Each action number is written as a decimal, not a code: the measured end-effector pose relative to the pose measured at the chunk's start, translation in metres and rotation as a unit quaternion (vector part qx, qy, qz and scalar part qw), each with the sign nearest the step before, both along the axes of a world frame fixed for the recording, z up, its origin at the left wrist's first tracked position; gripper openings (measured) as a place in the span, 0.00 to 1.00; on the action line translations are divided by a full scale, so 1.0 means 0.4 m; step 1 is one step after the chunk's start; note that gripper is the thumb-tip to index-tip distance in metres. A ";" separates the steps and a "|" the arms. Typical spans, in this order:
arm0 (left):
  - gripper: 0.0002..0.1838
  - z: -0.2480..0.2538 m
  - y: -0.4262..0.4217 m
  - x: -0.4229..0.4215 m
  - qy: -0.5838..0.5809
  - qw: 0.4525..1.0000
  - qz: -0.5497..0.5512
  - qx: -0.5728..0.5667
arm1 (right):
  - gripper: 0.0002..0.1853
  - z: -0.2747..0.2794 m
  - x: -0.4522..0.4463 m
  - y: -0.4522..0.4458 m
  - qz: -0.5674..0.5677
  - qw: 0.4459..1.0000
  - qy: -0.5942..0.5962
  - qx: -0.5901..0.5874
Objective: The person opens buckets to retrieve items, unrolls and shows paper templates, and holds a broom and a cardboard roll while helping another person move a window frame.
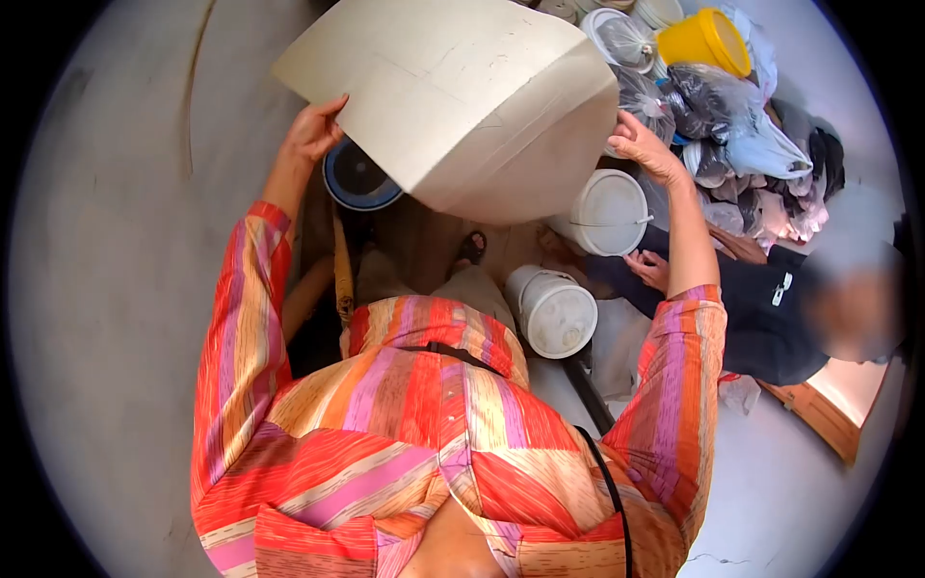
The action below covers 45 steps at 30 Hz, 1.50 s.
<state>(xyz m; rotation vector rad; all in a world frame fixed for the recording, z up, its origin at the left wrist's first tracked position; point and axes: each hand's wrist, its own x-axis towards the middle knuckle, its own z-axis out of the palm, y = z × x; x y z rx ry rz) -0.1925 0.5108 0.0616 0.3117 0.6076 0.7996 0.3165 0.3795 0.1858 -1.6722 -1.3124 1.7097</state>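
A large off-white sheet of card (434, 77) spans the space in front of me, with a crease running diagonally across it and its near part bent down. My left hand (316, 130) pinches its left edge between thumb and fingers. At the opposite edge my right hand (644, 144) grips the card near its right corner, fingers closed. Under the card's left side, a round dark lid with a blue rim (358, 178) shows partly. A white lidded bucket (612, 212) stands just below my right hand.
Another white lidded bucket (554, 313) is near my lap. A yellow bucket (708, 43) and stuffed plastic bags (761, 144) pile up at the upper right. At right sits another person (752, 308), whose hand (647, 270) is near my right forearm.
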 end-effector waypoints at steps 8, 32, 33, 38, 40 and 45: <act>0.17 0.056 0.115 0.091 0.163 0.986 0.019 -0.001 | 0.32 -0.027 -0.080 -0.027 -0.087 0.984 0.138 -0.074; 0.34 0.188 -0.076 0.696 0.444 0.632 0.078 0.630 | 0.18 -0.079 -0.358 -0.165 -0.435 0.854 0.278 0.062; 0.35 0.175 -0.045 0.715 0.390 0.700 0.109 0.588 | 0.19 -0.102 -0.329 -0.174 -0.437 0.857 0.263 0.069; 0.31 0.195 0.077 0.635 -0.015 0.985 0.025 0.168 | 0.20 -0.141 -0.205 -0.216 -0.415 0.864 0.283 0.037; 0.29 0.198 0.046 0.568 -0.100 0.990 0.009 0.098 | 0.19 -0.132 -0.178 -0.243 -0.429 0.861 0.267 0.052; 0.29 0.087 -0.033 0.526 -0.255 0.963 0.006 -0.087 | 0.20 -0.117 -0.100 -0.302 -0.428 0.868 0.251 0.023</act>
